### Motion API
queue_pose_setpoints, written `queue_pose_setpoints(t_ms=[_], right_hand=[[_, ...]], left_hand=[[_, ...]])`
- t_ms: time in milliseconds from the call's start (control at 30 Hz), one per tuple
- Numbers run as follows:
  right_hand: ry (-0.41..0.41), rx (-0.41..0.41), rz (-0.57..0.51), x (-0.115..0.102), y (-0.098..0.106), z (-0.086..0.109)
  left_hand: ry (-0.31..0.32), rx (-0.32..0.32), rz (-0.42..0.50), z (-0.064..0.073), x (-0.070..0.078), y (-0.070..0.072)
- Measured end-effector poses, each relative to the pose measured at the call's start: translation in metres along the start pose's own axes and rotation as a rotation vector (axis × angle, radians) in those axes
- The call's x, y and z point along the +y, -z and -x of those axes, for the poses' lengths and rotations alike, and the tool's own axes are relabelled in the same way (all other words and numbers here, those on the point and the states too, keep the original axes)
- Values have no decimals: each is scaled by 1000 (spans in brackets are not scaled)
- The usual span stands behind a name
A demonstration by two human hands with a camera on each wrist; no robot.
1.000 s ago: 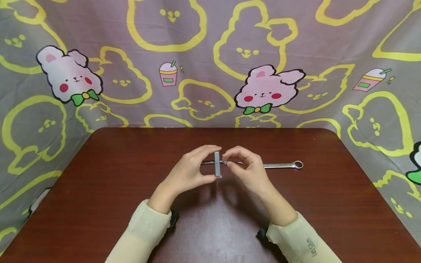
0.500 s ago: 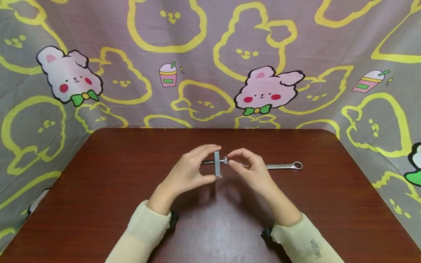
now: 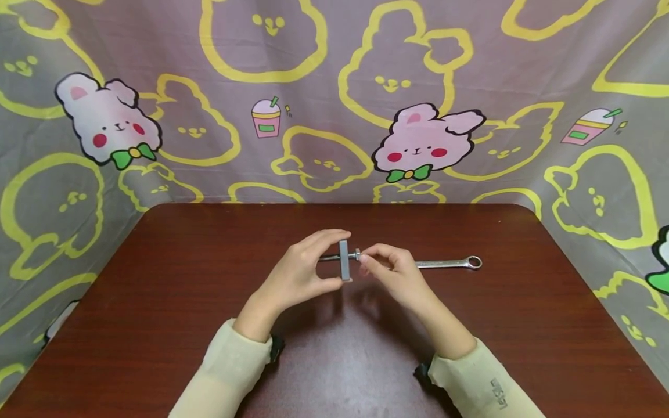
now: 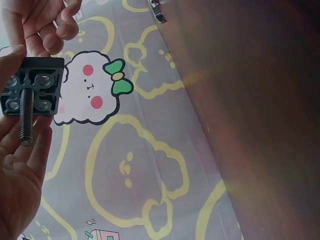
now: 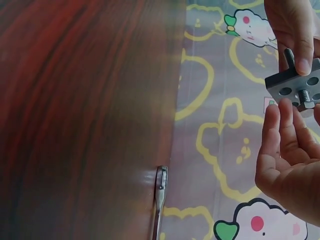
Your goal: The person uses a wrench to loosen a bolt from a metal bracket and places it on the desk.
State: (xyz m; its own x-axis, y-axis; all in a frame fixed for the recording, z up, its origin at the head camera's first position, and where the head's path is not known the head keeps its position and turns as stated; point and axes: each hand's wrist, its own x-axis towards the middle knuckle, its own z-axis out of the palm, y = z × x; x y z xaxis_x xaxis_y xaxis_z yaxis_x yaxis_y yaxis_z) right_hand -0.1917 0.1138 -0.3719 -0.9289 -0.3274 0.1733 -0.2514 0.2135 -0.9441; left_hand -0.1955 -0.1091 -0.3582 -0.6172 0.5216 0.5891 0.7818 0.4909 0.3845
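My left hand [image 3: 295, 270] grips a small grey square block [image 3: 344, 261] by its opposite edges, thumb below and fingers on top. A long bolt [image 4: 26, 120] passes through the block's middle; its threaded shank sticks out in the left wrist view, and several round holes surround it. In the right wrist view the hex head of the bolt [image 5: 306, 105] stands out a short way from the block's other face. The right hand [image 3: 399, 273] has thumb and fingertips right at that head, pinching it. Both hands are raised above the table.
A silver wrench [image 3: 444, 264] with a ring end lies on the brown table [image 3: 209, 232], behind and right of the right hand, which hides part of it. A patterned curtain [image 3: 334, 98] hangs around the table's back and sides.
The right fingers came off the bolt head, drew back a little to the right, and have returned to it. The left hand and block have stayed nearly still.
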Motion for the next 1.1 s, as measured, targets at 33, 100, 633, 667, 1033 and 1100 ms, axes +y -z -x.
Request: queue_pose_setpoints(t_ms=[33,100,633,667,1033,1100], right_hand=[[0,4,-4,0,0,0],[-5,11,-15,-1,-1,-1],[79,74,-87,-6,-5,1],[88,85,-81,-6,-5,2],[200,97,-117,-9,-7,5],[226,93,-120,-9,-7,5]], left_hand=[[1,0,-1,0,0,0],[1,3,-4,0,0,1],[6,-21,-24,-3,2,1],[4,-20,-25,-3,2,1],[-1,-35,-30,-3,4,-1],[2,-42,-25,-4,3,-1]])
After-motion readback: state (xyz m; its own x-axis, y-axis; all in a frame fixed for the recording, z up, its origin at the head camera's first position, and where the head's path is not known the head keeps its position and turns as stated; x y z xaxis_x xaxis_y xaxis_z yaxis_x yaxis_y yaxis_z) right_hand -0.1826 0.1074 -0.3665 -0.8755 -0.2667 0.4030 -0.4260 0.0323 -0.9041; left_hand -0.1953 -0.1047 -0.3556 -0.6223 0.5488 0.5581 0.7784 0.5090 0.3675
